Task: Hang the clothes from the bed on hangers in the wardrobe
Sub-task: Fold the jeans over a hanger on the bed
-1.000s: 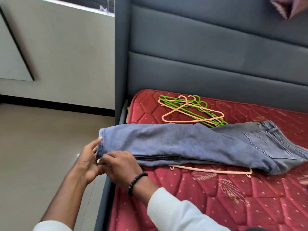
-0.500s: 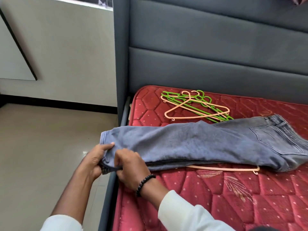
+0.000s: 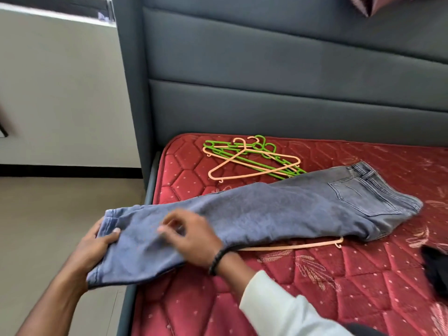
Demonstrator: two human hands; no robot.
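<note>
Left hand [image 3: 97, 248] grips jeans [image 3: 278, 214] hem; blurred right hand's [image 3: 194, 241] grasp unclear; hanger [image 3: 295, 246] half-hidden.

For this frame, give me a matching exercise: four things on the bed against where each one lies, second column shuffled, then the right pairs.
Things
1. jeans
2. peach hanger
3. pile of hangers
4. black garment

Places
A. at the picture's right edge, cut off
B. partly hidden under the jeans, one hooked end showing
C. near the headboard, beyond the jeans
D. stretched across the mattress, hem end gripped by the left hand

Pairs: 1-D, 2-B, 3-C, 4-A
</note>
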